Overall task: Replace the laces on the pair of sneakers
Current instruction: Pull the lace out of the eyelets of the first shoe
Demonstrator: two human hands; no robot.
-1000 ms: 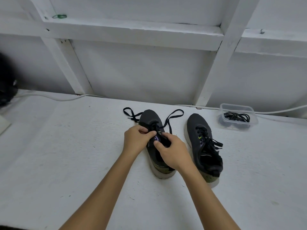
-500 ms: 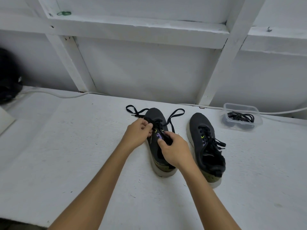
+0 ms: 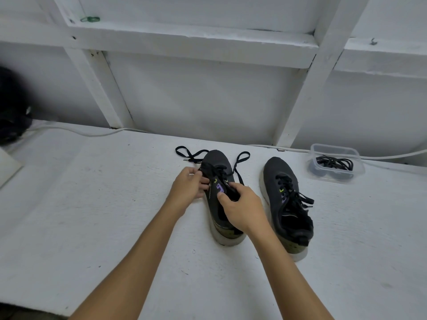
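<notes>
Two dark grey mesh sneakers stand on the white table [image 3: 92, 215]. The left hand [image 3: 188, 187] pinches the black flat lace [image 3: 219, 172] of the left sneaker [image 3: 219, 181]; the right hand [image 3: 242, 210] grips its tongue. The right sneaker [image 3: 286, 202] sits at 3 o'clock, a clear plastic tub of laces [image 3: 335, 165] at 2 o'clock.

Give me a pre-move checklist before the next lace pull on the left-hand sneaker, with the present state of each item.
1. Left hand has a grip on the lace at the sneaker's side: ok.
2. Right hand steadies the tongue area: ok.
3. Loose lace ends lie free on the table, unsnagged: ok.
4. Lace fully out of the upper eyelets: cannot tell, hands cover them.
5. Spare laces are waiting in the clear container: ok.
6. Second sneaker unlaced: not ok, still laced.
</notes>
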